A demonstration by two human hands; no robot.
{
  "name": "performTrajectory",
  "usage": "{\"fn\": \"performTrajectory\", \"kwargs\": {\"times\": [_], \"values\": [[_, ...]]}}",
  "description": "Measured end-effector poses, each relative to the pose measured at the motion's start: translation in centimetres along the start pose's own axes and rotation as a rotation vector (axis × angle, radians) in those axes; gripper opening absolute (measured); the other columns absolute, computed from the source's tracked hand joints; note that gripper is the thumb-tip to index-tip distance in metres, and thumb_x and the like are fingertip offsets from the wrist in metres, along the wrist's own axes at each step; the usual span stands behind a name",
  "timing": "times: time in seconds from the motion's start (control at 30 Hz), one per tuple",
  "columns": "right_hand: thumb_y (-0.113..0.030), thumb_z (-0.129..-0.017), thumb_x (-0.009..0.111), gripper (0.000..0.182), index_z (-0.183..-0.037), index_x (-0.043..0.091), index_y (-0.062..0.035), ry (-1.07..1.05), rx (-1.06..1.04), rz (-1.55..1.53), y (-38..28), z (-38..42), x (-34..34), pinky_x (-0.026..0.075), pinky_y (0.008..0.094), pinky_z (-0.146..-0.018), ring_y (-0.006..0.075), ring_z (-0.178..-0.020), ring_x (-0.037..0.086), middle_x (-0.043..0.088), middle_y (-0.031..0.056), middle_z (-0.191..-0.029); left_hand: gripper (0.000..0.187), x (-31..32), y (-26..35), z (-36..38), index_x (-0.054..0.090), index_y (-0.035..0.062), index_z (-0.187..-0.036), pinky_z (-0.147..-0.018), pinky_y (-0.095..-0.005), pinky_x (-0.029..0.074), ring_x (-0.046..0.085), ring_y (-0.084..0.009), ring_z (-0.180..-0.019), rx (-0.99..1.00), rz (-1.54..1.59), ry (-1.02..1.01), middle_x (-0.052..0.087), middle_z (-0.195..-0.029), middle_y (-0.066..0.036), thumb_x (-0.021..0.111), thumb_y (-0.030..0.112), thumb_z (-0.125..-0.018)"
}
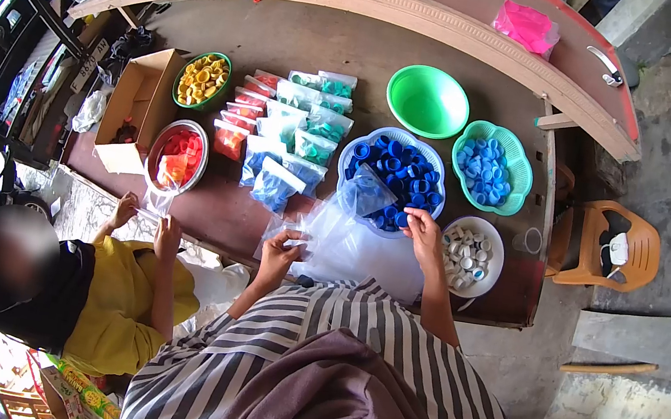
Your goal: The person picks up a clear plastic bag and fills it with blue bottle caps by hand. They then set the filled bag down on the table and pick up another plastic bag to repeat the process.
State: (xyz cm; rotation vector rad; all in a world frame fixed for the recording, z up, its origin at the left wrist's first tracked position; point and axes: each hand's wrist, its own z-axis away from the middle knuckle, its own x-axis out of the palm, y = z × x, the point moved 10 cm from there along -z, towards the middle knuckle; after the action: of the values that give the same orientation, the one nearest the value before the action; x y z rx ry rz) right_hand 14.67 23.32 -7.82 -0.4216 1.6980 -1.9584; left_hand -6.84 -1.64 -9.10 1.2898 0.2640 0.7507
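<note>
My right hand (425, 238) is at the lower right rim of a pale blue basket (347, 157) full of dark blue caps (419, 174), its fingers closed on a dark blue cap (401, 218). A clear bag with some blue pieces (369, 190) lies on top of the caps. My left hand (280, 253), left of a pile of clear plastic bags (355, 251), pinches the edge of thin clear plastic. Just right of my right hand is a white bowl of white caps (467, 255).
Filled bags (282, 128) lie in rows at centre-left. Around are a green basin (427, 102), a turquoise basket (491, 168), a yellow-cap basket (202, 80), a red-filled bowl (179, 156) and a cardboard box (139, 98). A co-worker (124, 291) holds a clear bag at left.
</note>
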Motion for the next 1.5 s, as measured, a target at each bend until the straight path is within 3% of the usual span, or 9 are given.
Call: {"fn": "performTrajectory", "kwargs": {"times": [0.1, 0.13, 0.23, 0.47, 0.63, 0.8, 1.0, 1.33, 1.5], "values": [[-0.013, -0.096, 0.054, 0.028, -0.123, 0.058, -0.0076, -0.001, -0.067, 0.227, -1.0, -0.2, 1.5, 0.053, 0.0273, -0.066, 0.0103, -0.069, 0.057, 0.058, 0.006, -0.086, 0.013, -0.1, 0.2, -0.2, 0.065, -0.0038, -0.099, -0.068, -0.0256, 0.056, 0.065, -0.0102, -0.071, 0.018, -0.033, -0.017, 0.068, -0.087, -0.006, 0.061, -0.003, -0.086], [-0.01, -0.095, 0.052, 0.033, -0.128, 0.053, -0.0083, -0.045, -0.006, 0.35, -1.0, -0.3, 2.2, 0.052, 0.0321, -0.068, 0.0178, -0.075, 0.062, 0.06, 0.0128, -0.092, 0.012, 0.1, 0.4, -0.2, 0.065, -0.0041, -0.097, -0.068, -0.0255, 0.056, 0.066, -0.0108, -0.072, 0.018, -0.075, -0.034, 0.068, -0.087, -0.006, 0.06, -0.003, -0.086], [-0.006, -0.092, 0.048, 0.048, -0.138, 0.043, -0.0138, -0.002, -0.45, 0.573, -3.7, -1.1, 5.3, 0.049, 0.0418, -0.08, 0.0353, -0.091, 0.061, 0.058, 0.0207, -0.105, 0.01, 0.2, 0.1, -0.4, 0.064, -0.0044, -0.095, -0.068, -0.0255, 0.056, 0.067, -0.0121, -0.074, 0.007, -0.135, -0.065, 0.068, -0.086, -0.006, 0.059, -0.004, -0.085], [-0.014, -0.087, 0.057, 0.055, -0.14, 0.044, -0.0163, -0.225, -0.272, 1.135, -2.5, -3.6, 10.0, 0.047, 0.0459, -0.077, 0.0332, -0.089, 0.061, 0.059, 0.0167, -0.1, 0.014, -0.2, -0.1, 0.0, 0.065, -0.0038, -0.094, -0.067, -0.0249, 0.056, 0.068, -0.013, -0.073, -0.022, -0.179, -0.049, 0.068, -0.085, -0.007, 0.057, -0.006, -0.082], [-0.02, -0.087, 0.057, 0.047, -0.134, 0.053, -0.0207, -0.106, -0.319, 0.999, -4.4, -3.8, 8.9, 0.047, 0.0443, -0.081, 0.0335, -0.091, 0.061, 0.06, 0.017, -0.099, 0.015, -0.6, -0.7, 0.2, 0.065, -0.0033, -0.094, -0.067, -0.0248, 0.056, 0.068, -0.0132, -0.074, -0.083, -0.184, -0.028, 0.069, -0.084, -0.007, 0.058, -0.004, -0.081], [-0.014, -0.087, 0.054, 0.038, -0.124, 0.06, -0.0148, -0.195, -0.314, 1.02, -2.6, -3.2, 7.7, 0.048, 0.048, -0.073, 0.0347, -0.082, 0.062, 0.06, 0.0162, -0.097, 0.015, -0.1, -0.8, -0.5, 0.066, -0.0032, -0.094, -0.068, -0.0256, 0.056, 0.068, -0.0135, -0.074, -0.034, -0.154, -0.046, 0.069, -0.084, -0.007, 0.058, -0.004, -0.081], [-0.01, -0.087, 0.054, 0.032, -0.118, 0.061, -0.0102, -0.025, -0.37, 0.746, -4.3, -1.9, 4.5, 0.049, 0.0464, -0.077, 0.0383, -0.085, 0.061, 0.06, 0.0186, -0.097, 0.015, 0.2, 1.0, -0.9, 0.065, -0.0053, -0.093, -0.069, -0.0259, 0.056, 0.068, -0.0147, -0.077, -0.007, -0.147, -0.018, 0.069, -0.087, -0.008, 0.057, -0.008, -0.081], [-0.01, -0.091, 0.057, 0.025, -0.115, 0.063, -0.0073, 0.023, -0.262, 0.533, -3.4, 1.1, -0.5, 0.049, 0.037, -0.069, 0.0308, -0.078, 0.062, 0.062, 0.0147, -0.096, 0.026, 4.3, 18.2, -0.3, 0.066, -0.0018, -0.101, -0.066, -0.0194, 0.048, 0.057, -0.005, -0.078, 0.361, -0.024, -0.039, 0.062, -0.103, -0.003, 0.056, -0.013, -0.08], [-0.009, -0.09, 0.06, 0.023, -0.112, 0.063, -0.006, 0.064, -0.328, 0.541, -4.0, 1.9, -1.3, 0.049, 0.0363, -0.068, 0.0285, -0.076, 0.063, 0.063, 0.0141, -0.094, 0.035, 5.4, 23.7, 1.1, 0.064, -0.002, -0.113, -0.064, -0.0178, 0.048, 0.058, -0.0037, -0.074, 0.458, -0.225, -0.058, 0.056, -0.115, -0.005, 0.056, -0.013, -0.081]]}}
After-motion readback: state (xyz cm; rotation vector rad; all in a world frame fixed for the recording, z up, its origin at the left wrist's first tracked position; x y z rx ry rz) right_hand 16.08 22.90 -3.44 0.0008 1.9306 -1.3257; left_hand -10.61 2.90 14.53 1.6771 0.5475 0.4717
